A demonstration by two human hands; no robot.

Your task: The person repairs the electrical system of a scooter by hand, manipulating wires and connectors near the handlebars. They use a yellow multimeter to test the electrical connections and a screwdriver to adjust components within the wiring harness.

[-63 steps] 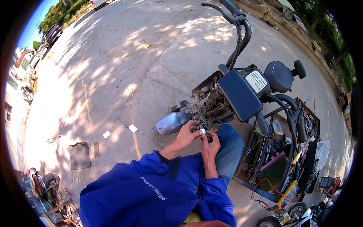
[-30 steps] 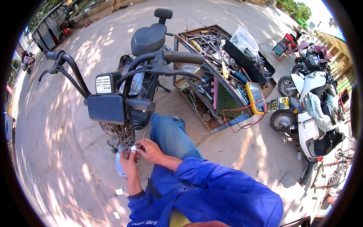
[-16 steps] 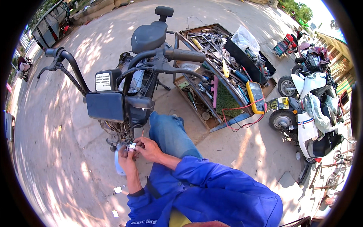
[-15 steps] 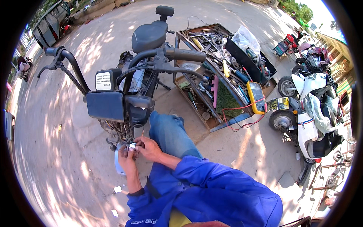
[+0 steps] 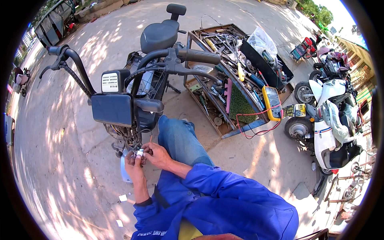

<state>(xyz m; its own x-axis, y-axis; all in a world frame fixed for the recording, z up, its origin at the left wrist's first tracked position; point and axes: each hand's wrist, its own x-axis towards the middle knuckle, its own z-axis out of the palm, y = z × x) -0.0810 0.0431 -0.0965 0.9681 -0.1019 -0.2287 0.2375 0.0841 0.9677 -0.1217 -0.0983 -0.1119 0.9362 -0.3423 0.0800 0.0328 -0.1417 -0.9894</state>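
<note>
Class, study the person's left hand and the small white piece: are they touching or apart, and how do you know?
Touching. The head view shows the left hand with its thumb tip against the small white piece.

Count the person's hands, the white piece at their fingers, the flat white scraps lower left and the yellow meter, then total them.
Hands: 2 (left hand, right hand)
White piece: 1 (white piece)
Flat scraps: 2 (upper scrap, lower scrap)
Yellow meter: 1
Total: 6
</note>
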